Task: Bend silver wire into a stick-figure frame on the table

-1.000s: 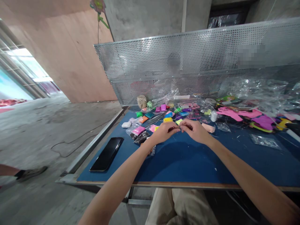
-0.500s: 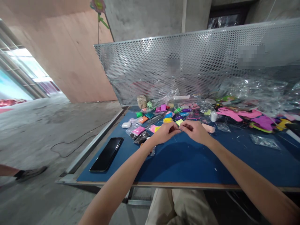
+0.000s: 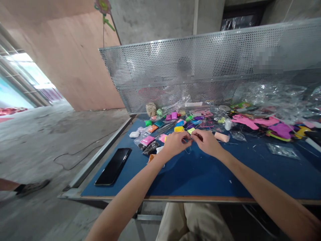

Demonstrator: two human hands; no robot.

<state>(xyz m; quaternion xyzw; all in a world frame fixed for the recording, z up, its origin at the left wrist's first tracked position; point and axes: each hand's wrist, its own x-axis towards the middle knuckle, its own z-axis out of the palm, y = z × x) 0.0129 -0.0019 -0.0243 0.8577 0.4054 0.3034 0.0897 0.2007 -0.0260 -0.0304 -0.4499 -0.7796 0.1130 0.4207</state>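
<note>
"Strand (image 3: 188, 150), fine and pale, under our hands: did we see it a second ago?"

"No, we could not make it out then. The peach roll (image 3: 221, 137) beyond our right hand (image 3: 207, 143) also shows a little more."

"Which way does the strand point?"

"Down from near our fingertips, curving toward our edge of the table (image 3: 190, 187). It is too thin for us to follow its long axis further."

"And the grip?"

"Our left hand (image 3: 177, 143) and right hand almost meet, thumbs and fingers curled in. Whether either is clamped on the strand, we cannot tell."

"Around us?"

"Blue tabletop, a black phone (image 3: 113, 166) at our left, a perforated metal panel (image 3: 150, 70) behind, grey floor (image 3: 82, 134) beside."
</note>
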